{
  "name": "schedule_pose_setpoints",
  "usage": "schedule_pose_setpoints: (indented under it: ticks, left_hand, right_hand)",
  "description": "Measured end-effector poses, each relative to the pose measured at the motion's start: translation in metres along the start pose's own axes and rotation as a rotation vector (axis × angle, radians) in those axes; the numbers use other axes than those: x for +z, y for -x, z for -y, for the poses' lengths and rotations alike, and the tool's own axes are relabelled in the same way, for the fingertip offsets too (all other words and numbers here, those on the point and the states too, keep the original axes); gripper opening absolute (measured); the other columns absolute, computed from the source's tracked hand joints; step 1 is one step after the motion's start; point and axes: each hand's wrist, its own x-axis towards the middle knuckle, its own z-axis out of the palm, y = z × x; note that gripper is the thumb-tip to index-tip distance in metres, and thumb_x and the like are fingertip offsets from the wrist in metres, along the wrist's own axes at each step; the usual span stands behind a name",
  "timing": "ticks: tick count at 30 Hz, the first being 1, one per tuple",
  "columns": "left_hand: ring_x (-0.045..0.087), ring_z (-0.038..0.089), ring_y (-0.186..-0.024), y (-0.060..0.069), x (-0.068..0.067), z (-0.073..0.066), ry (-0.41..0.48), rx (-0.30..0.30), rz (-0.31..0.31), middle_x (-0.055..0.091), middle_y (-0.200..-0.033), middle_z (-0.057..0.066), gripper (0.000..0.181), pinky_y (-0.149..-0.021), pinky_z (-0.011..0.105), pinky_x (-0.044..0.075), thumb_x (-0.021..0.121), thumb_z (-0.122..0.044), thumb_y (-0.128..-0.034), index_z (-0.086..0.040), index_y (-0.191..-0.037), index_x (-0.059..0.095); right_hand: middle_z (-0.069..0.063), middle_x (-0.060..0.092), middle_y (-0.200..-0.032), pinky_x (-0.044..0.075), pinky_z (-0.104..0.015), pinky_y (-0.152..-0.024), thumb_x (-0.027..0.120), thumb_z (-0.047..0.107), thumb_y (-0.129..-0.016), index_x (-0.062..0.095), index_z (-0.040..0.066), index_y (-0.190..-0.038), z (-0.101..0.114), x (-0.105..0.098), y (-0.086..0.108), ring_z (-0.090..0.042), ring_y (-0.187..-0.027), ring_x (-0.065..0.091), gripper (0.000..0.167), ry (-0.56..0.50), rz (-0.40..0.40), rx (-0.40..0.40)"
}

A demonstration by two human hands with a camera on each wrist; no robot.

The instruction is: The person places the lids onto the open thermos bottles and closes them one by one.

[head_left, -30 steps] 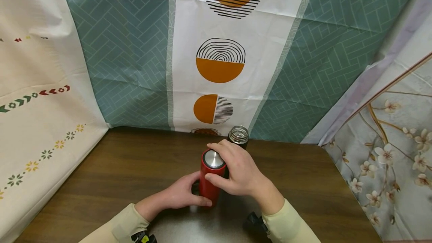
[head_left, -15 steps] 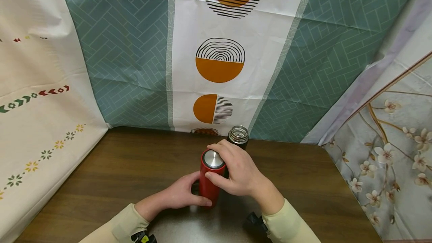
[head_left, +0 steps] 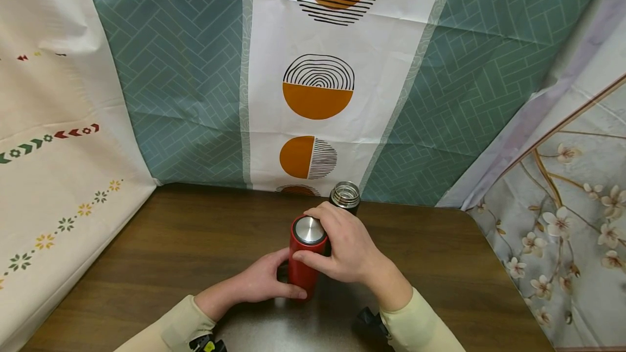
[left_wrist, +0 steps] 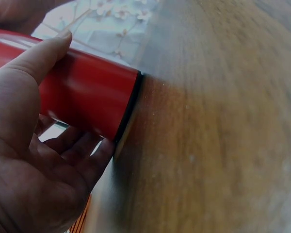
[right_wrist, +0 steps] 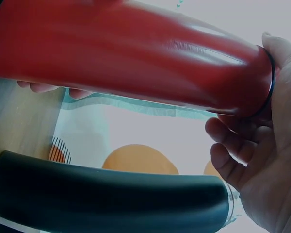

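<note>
A red thermos (head_left: pixel 302 273) with a brushed steel disc on its lid (head_left: pixel 310 230) stands upright on the wooden table. Low on its body, my left hand (head_left: pixel 264 278) holds it between thumb and fingers; in the left wrist view the thermos base (left_wrist: pixel 128 107) meets the table. My right hand (head_left: pixel 349 243) grips the lid, thumb on the near side and fingers on the far side. Behind it is a black thermos (right_wrist: pixel 111 194), its steel threaded mouth (head_left: pixel 345 194) uncovered. The right hand partly hides that black body in the head view.
The dark wooden table (head_left: pixel 205 232) runs back to a green and white patterned curtain (head_left: pixel 195 96). A cream cloth (head_left: pixel 73 178) hangs on the left and a flowered one (head_left: pixel 562 221) on the right. A dark edge (right_wrist: pixel 2 228) shows below the black thermos.
My right thumb has slid slightly left across the near side of the lid, while the fingers on the far side have shifted slightly right. The left hand and both thermoses stay in place.
</note>
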Motion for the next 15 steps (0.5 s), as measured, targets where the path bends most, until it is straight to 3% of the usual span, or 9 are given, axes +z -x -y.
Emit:
schedule_pose_setpoints:
  ticks: [15]
  left_hand:
    - [0.058,0.021,-0.141,-0.0007,0.0001,0.0047,-0.003,-0.009,-0.005,0.066,-0.146,-0.017,0.07,-0.116,0.059,0.045,0.091,-0.046,-0.0922,-0.04,-0.153,0.058]
  right_hand:
    - [0.005,0.068,-0.113,0.059,-0.032,-0.084,0.084,0.06,-0.094,0.065,0.014,-0.13,0.0001,0.0022,0.0,-0.012,-0.099,0.067,0.061,0.012,-0.022,0.0]
